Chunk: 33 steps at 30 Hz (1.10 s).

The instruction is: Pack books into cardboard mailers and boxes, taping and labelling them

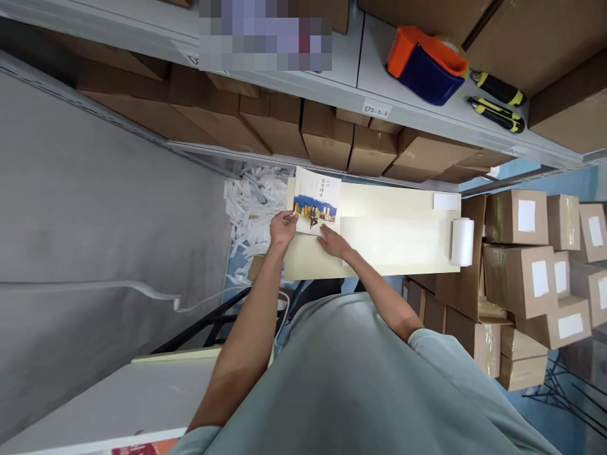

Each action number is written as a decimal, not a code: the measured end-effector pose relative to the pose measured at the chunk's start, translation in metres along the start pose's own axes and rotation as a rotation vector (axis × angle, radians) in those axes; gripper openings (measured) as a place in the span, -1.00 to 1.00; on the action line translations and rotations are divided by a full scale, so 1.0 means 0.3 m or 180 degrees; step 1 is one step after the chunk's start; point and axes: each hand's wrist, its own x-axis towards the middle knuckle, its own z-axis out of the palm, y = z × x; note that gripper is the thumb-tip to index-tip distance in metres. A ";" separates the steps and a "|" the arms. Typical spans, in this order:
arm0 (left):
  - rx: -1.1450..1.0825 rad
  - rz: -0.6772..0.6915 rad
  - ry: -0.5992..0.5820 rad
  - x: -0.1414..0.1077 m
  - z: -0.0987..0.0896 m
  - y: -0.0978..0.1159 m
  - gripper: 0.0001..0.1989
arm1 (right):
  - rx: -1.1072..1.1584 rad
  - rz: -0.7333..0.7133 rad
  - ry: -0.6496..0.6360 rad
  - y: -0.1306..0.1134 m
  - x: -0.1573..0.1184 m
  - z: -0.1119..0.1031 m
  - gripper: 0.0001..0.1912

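A book (316, 200) lies at the left part of the pale work board (313, 259), its white cover printed with a blue and yellow city picture and dark characters. My left hand (283, 229) is closed on the book's lower left edge, thumb on the cover. At its lower right edge, my right hand (333, 242) touches the cover with outstretched fingers, the thumb apart. A long strip of white paper (393, 241) runs rightward from beside the book to a paper roll (462, 242). A small white sheet (445, 201) rests near the board's far right corner.
White paper scraps (258, 196) heap up left of the board. A shelf (327, 79) crosses above, bearing an orange and blue tape dispenser (427, 66) and two utility knives (497, 101). Brown boxes (327, 129) line the lower shelf; labelled cartons (516, 272) stack up at right.
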 end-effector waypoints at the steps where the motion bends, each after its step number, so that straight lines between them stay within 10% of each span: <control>1: -0.0103 0.0119 -0.0061 -0.005 -0.017 0.030 -0.79 | 0.0117 0.0054 0.0103 0.006 0.009 -0.022 -0.37; 7: -0.1420 0.1097 -0.0518 -0.178 -0.104 0.236 -0.60 | 0.2043 -0.0056 0.1303 0.085 -0.063 -0.256 0.12; 12: -0.1631 0.0854 -0.1256 -0.342 -0.034 0.236 -0.51 | 0.2317 -0.0161 0.2171 0.267 -0.327 -0.404 -0.15; 21: -0.0146 0.0346 -0.1892 -0.502 0.291 -0.043 -0.79 | 0.1502 0.0940 0.2372 0.588 -0.478 -0.201 -0.49; 33: 0.0976 0.0565 -0.1279 -0.462 0.334 -0.096 -0.79 | 0.0942 0.1266 0.2594 0.624 -0.396 -0.099 -0.57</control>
